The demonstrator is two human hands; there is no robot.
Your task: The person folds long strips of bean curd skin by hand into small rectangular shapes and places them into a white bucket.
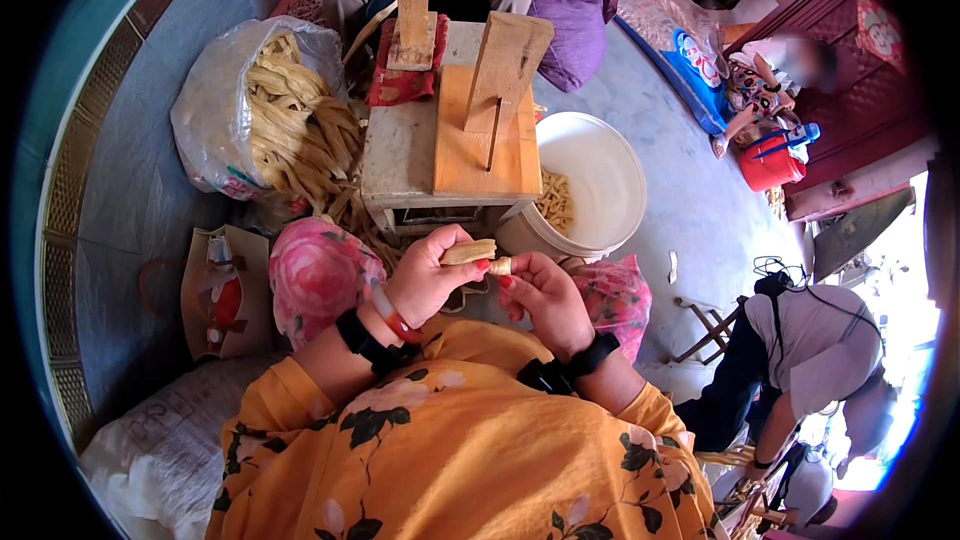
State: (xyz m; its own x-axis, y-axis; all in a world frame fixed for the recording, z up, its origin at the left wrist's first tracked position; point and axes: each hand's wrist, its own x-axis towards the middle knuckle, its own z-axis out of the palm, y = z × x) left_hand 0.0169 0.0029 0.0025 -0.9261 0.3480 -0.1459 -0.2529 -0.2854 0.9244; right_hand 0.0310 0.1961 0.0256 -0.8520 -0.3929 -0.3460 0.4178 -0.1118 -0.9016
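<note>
This is a home courtyard used as a makeshift craft workplace — people sit low on a bare concrete floor around a small worn wooden bench, with a plastic sack of pale dried strips, a white bucket and a folding stool close by.

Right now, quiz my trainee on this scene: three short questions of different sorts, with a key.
1. True or false: both the left hand and the right hand have a grip on the pale husk piece.
2. Multiple choice: where does the white bucket stand?
A. On top of the small wooden table
B. On the floor beside the small wooden table
C. Inside the plastic bag
3. Fill in: the plastic bag to the left of the table holds a bundle of pale ____ strips.

Key: 1 true; 2 B; 3 husk.
</note>
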